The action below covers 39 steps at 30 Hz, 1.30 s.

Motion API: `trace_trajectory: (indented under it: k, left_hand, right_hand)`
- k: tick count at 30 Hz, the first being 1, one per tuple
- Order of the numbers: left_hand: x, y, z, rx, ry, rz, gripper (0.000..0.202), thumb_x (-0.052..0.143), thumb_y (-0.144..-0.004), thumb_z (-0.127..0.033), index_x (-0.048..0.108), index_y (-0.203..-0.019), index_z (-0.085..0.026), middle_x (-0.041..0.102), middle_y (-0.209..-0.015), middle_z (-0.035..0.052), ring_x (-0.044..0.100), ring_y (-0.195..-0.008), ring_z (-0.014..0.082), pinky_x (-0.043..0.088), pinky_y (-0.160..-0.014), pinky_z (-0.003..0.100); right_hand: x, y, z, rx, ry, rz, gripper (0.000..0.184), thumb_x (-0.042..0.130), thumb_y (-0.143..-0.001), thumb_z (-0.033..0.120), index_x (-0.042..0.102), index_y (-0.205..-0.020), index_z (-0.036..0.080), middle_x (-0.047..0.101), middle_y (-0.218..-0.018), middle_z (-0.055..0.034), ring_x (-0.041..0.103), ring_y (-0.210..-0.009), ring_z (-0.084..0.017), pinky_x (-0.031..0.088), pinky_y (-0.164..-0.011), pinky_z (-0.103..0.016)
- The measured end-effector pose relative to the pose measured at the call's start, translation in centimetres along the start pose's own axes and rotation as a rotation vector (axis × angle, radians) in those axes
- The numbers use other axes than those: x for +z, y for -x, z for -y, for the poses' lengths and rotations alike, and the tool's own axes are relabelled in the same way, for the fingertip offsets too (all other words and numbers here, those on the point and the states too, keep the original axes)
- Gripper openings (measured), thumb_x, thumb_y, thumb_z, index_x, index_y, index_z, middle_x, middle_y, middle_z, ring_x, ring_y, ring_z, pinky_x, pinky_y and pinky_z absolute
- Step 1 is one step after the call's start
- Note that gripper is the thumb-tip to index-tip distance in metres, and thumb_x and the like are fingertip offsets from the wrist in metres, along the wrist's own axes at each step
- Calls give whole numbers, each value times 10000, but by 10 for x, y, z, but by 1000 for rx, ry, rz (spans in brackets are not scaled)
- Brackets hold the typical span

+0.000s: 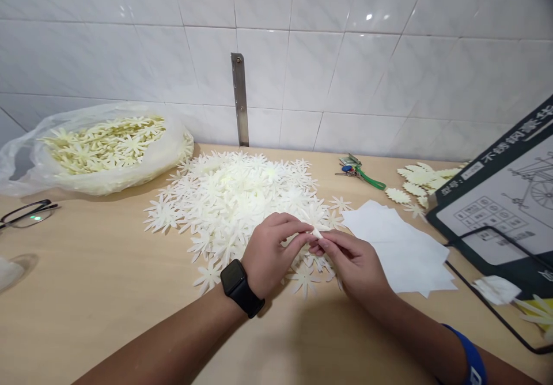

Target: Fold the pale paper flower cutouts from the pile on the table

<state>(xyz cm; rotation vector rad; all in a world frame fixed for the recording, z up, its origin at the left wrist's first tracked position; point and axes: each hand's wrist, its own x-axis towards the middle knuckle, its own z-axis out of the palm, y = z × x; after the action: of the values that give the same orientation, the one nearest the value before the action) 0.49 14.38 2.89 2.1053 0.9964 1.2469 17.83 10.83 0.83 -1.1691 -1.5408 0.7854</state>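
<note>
Above the near side of a loose heap of white flower-shaped cutouts [242, 192], both of my hands meet. My left hand [276, 252], with a black watch on its wrist, pinches one end of a small folded or rolled white piece [317, 233]. From the other side, the thumb and fingers of my right hand [354, 258] close on that same piece. It looks like one of the cutouts, but my fingers hide most of it. A single flower cutout [305, 278] lies flat on the table just below my hands.
A clear plastic bag [101, 183] of cream cutouts lies at the back left, near eyeglasses [28, 215]. White sheets [397, 249] lie to the right. Keys on a green strap [371, 180], scalloped cream pieces [417, 177] and a printed box [496, 200] stand beyond. A tiled wall [367, 79] bounds the table.
</note>
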Motion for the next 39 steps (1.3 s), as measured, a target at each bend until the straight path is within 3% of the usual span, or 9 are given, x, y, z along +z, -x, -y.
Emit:
trace_trajectory:
  k: [9, 17, 20, 25, 27, 29, 33, 35, 39]
  left_hand:
    - [-1, -2, 0, -74, 106, 25, 91, 683, -812, -180, 772, -822, -197, 725, -812, 23, 653, -798, 152, 504, -746, 259]
    - [-2, -4, -3, -231, 238, 44, 124, 643, -835, -217, 748, -774, -190, 713, -817, 21, 641, -788, 145, 481, -713, 245]
    - [-5, -8, -3, -334, 253, -26, 131, 610, -848, -261, 687, -782, -178, 684, -831, 23, 619, -813, 156, 468, -683, 244]
    - [-14, -16, 10, -462, 180, -237, 176, 523, -889, -329, 579, -834, -172, 627, -814, 30, 590, -782, 160, 470, -692, 275]
    - [-16, -17, 14, -406, 78, -328, 153, 576, -858, -297, 575, -960, -183, 636, -976, 53, 591, -879, 177, 479, -743, 300]
    - [-17, -15, 14, -264, -47, -356, 201, 615, -836, -243, 585, -1030, -201, 624, -1094, 62, 576, -986, 195, 475, -817, 330]
    - [-11, -8, 1, -12, -30, -101, 84, 616, -863, -224, 696, -873, -201, 687, -920, 34, 612, -929, 174, 481, -845, 312]
    - [-6, -5, -5, 5, 43, -8, 88, 651, -844, -217, 732, -875, -203, 704, -884, 27, 634, -875, 159, 499, -805, 286]
    - [-2, -2, -5, -20, 87, 29, 98, 683, -813, -172, 762, -866, -196, 718, -863, 29, 656, -829, 147, 515, -758, 260]
  right_hand:
    - [-2, 1, -6, -55, 74, 17, 158, 598, -903, 263, 736, -827, 244, 731, -788, -24, 663, -719, -172, 528, -652, -260]
    - [-2, 1, -3, -30, 41, 21, 146, 597, -904, 268, 719, -836, 227, 724, -795, -32, 663, -749, -177, 531, -680, -262]
    - [-2, 1, -1, -15, 50, 2, 150, 598, -905, 277, 711, -824, 221, 712, -785, -31, 653, -751, -177, 528, -684, -263]
    - [0, 3, -3, 19, 7, -36, 142, 614, -895, 300, 715, -835, 220, 707, -794, -35, 657, -762, -182, 543, -698, -276]
    - [1, 3, -5, 36, -9, -48, 145, 618, -892, 310, 719, -840, 220, 707, -800, -38, 660, -766, -186, 549, -695, -282]
    - [1, 3, -6, 53, -24, -64, 148, 625, -887, 318, 722, -833, 221, 707, -801, -39, 662, -766, -187, 555, -692, -283]
    - [0, 2, -6, 31, -33, -60, 141, 639, -877, 312, 725, -807, 226, 709, -781, -31, 664, -743, -179, 555, -677, -273]
    - [-1, 2, -5, -6, -5, -39, 136, 634, -881, 297, 732, -812, 233, 711, -770, -25, 660, -730, -173, 546, -667, -266]
    - [-1, 2, -4, -58, 70, -25, 138, 630, -878, 286, 742, -815, 236, 722, -762, -28, 650, -696, -175, 528, -631, -273]
